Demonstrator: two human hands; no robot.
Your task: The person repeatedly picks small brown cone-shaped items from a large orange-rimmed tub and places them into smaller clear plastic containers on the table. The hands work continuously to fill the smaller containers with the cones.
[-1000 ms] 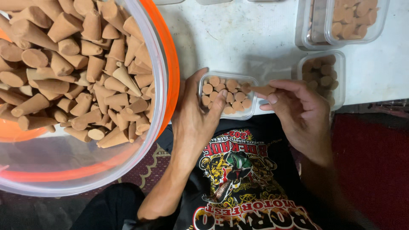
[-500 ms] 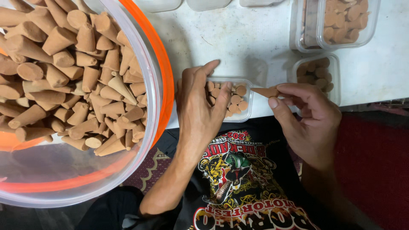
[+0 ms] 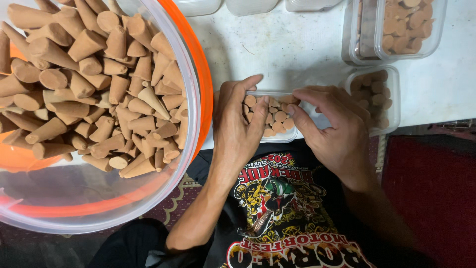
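Observation:
A small clear plastic box (image 3: 283, 135), packed with brown cones standing on end, lies at the near edge of the white table (image 3: 277, 47). My left hand (image 3: 237, 130) grips the box's left side, thumb and fingers spread over the cones. From the right, my right hand (image 3: 333, 130) has its fingertips pinched together, pressing a brown cone (image 3: 288, 100) into the box's far right corner. A large clear bowl with an orange rim (image 3: 201, 79), heaped with loose brown cones (image 3: 99, 74), sits just left of my left hand.
A second filled clear box (image 3: 389, 94) stands right of my right hand, and a stack of filled boxes (image 3: 406, 25) sits at the back right. Clear containers (image 3: 198, 6) line the far edge. A red mat (image 3: 431, 188) lies at the lower right.
My right hand, which held a cone in the air beside the box, has come down and left onto the box. My left hand has stayed on the box.

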